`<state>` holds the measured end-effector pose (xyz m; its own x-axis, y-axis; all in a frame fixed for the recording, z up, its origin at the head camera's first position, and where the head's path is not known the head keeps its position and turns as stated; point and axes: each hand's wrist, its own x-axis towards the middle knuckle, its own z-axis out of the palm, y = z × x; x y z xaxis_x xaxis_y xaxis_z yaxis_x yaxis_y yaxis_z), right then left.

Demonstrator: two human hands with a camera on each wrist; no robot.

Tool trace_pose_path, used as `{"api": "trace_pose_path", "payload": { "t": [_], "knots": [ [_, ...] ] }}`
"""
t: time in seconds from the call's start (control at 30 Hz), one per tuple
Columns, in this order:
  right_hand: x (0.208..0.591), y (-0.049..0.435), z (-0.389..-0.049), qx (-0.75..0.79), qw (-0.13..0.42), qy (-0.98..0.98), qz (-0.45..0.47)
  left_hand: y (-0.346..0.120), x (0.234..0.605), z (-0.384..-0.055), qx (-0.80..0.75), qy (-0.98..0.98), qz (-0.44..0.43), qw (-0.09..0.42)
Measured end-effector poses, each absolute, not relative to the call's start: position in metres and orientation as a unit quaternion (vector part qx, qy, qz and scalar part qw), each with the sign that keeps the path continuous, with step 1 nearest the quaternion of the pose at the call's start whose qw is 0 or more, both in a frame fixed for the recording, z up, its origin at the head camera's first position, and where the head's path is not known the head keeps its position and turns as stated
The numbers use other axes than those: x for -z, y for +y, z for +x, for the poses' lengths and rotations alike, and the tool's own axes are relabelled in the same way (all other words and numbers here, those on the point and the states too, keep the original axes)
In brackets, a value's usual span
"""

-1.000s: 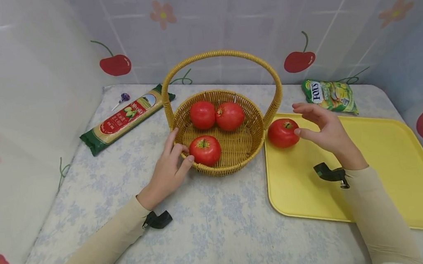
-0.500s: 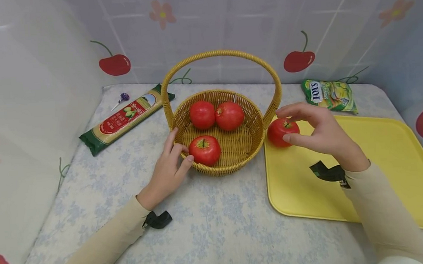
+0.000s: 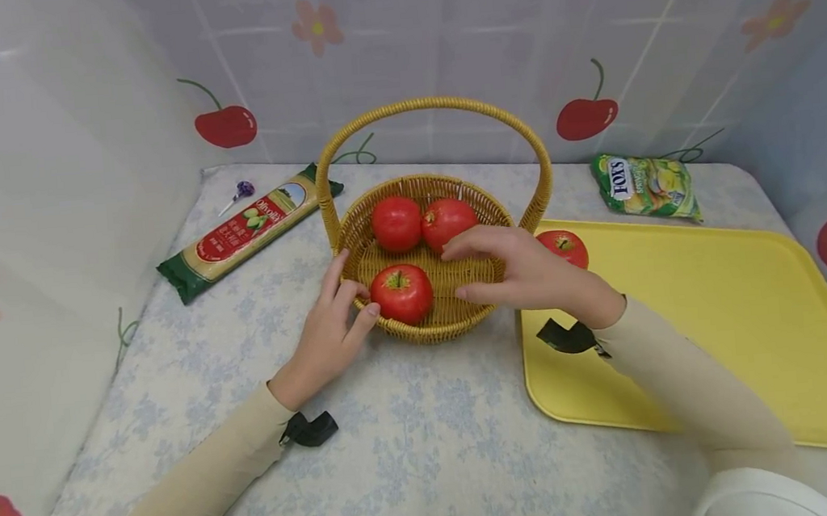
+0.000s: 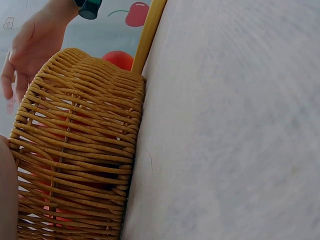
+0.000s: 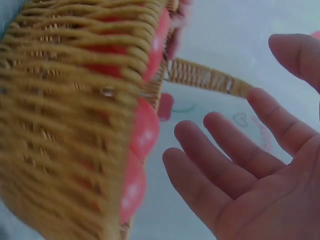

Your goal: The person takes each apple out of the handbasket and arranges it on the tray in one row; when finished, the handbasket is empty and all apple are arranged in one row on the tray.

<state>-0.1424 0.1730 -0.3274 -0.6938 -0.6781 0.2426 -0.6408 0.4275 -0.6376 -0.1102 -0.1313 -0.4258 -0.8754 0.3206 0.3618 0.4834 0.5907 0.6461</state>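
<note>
A yellow woven basket (image 3: 434,334) with a tall handle stands mid-table. Inside it lie a red apple (image 3: 402,298) at the front left, a smooth round red fruit (image 3: 396,224) at the back left and a red pomegranate (image 3: 447,218) beside that. My left hand (image 3: 323,338) holds the basket's left front rim, next to the apple. Over the basket's right side hovers my right hand (image 3: 531,271), fingers spread and nothing in its grasp; the right wrist view shows its palm bare. Another red apple (image 3: 564,248) sits on the yellow tray (image 3: 688,317), partly hidden behind that hand.
A long pasta packet (image 3: 247,232) lies left of the basket, with a lollipop (image 3: 239,194) behind it. Back right, a green Fox's candy bag (image 3: 645,188) rests beyond the tray. Printed curtains close off the back and sides.
My right hand has moved left from the apple on the tray to above the basket, leaving that apple where it was. My left hand has stayed at the rim.
</note>
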Motion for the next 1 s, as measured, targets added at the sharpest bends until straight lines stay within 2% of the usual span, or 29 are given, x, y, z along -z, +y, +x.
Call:
{"api": "trace_pose_path", "payload": {
  "t": [0.27, 0.4, 1.0],
  "knots": [
    [0.346, 0.142, -0.158, 0.344, 0.039, 0.847, -0.404, -0.131, 0.427, -0.110, 0.389, -0.888, -0.225, 0.100],
    [0.352, 0.133, -0.162, 0.328, 0.063, 0.854, -0.399, -0.131, 0.426, -0.111, 0.390, -0.887, -0.225, 0.100],
    [0.368, 0.116, -0.169, 0.310, 0.123, 0.851, -0.406, -0.132, 0.427, -0.111, 0.385, -0.887, -0.229, 0.107]
  ]
}}
